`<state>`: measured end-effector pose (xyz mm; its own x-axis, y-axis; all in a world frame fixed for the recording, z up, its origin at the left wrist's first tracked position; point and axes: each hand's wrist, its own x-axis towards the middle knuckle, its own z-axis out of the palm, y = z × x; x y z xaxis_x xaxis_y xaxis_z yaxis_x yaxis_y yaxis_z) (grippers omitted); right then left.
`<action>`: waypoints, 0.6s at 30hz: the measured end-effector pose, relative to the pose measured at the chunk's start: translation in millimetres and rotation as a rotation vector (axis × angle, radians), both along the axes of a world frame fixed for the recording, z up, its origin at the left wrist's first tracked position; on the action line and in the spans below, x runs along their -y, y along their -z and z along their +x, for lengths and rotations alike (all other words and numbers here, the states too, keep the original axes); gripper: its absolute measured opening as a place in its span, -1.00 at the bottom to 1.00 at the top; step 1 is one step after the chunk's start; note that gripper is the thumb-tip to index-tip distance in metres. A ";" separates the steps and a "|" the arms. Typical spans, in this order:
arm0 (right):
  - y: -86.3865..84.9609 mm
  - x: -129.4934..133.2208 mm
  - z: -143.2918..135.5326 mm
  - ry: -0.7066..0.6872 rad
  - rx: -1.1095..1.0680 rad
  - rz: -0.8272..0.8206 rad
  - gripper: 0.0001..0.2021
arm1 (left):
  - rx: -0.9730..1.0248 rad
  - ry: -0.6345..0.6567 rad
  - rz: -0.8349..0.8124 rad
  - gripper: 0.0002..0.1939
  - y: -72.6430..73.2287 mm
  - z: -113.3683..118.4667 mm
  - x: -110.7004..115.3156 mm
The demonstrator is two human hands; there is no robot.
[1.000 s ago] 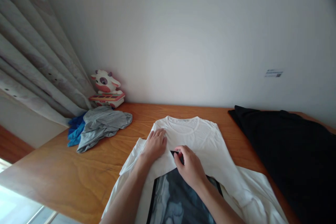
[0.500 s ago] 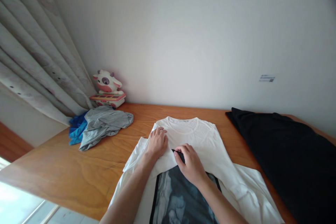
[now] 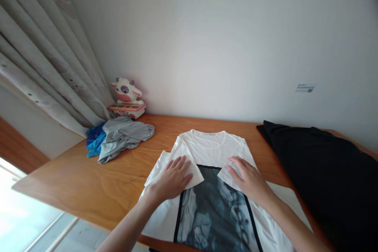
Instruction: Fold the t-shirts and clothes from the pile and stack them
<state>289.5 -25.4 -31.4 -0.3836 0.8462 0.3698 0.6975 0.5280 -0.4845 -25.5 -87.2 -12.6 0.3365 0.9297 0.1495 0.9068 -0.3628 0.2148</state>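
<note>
A white shirt (image 3: 206, 152) with a dark grey, black-edged print panel (image 3: 209, 201) is laid out front up, its neckline toward the wall. Its two sleeve ends lie folded inward over the print. Flat on the left sleeve end (image 3: 193, 179) rests my left hand (image 3: 174, 179), fingers spread. My right hand (image 3: 249, 179) is on the right sleeve end (image 3: 227, 171), its fingers stretched and the thumb apart.
Left on the wooden tabletop (image 3: 130, 181) lie a crumpled grey garment (image 3: 124, 138) and a blue garment (image 3: 96, 139). Behind them stands a toy cow with a keyboard (image 3: 126, 100), beside a curtain (image 3: 56, 47). Black cloth (image 3: 319, 165) covers the right side.
My hands have moved apart and nearer to me, now on the sleeve ends. Both sleeve ends now lie over the print, whose top edge is uncovered.
</note>
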 end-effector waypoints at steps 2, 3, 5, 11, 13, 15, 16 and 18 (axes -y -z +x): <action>16.5 -11.5 15.6 0.080 0.114 -0.047 -0.54 | -0.016 -0.006 -0.024 -0.43 5.6 -0.3 -5.3; 24.8 -16.2 21.1 0.109 0.175 -0.065 -0.53 | -0.024 -0.012 -0.031 -0.41 8.4 -0.3 -9.4; 38.2 -23.2 27.0 0.141 0.280 -0.076 -0.50 | -0.035 -0.020 -0.031 -0.39 12.2 -0.1 -18.5; 37.3 -43.3 16.6 0.173 0.361 -0.146 -0.42 | -0.002 -0.028 -0.047 -0.52 2.4 3.2 -49.2; 28.5 -52.2 14.5 0.155 0.298 -0.173 -0.46 | 0.054 -0.033 -0.045 -0.58 -4.7 2.3 -59.1; 19.7 -59.5 19.4 0.135 0.173 -0.188 -0.50 | 0.108 -0.098 0.010 -0.63 -11.4 -2.9 -65.2; 16.0 -61.6 25.1 0.142 0.105 -0.189 -0.49 | 0.120 -0.164 0.044 -0.66 -14.7 -7.5 -66.1; 10.6 -61.6 43.0 0.206 0.000 -0.182 -0.48 | 0.115 -0.325 0.068 -0.69 -21.7 -20.1 -63.0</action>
<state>332.5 36.1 -41.9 -0.1960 0.9591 0.2044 0.7812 0.2787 -0.5587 -45.5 -24.2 9.1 0.0023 0.9722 0.2342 0.9483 -0.0764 0.3079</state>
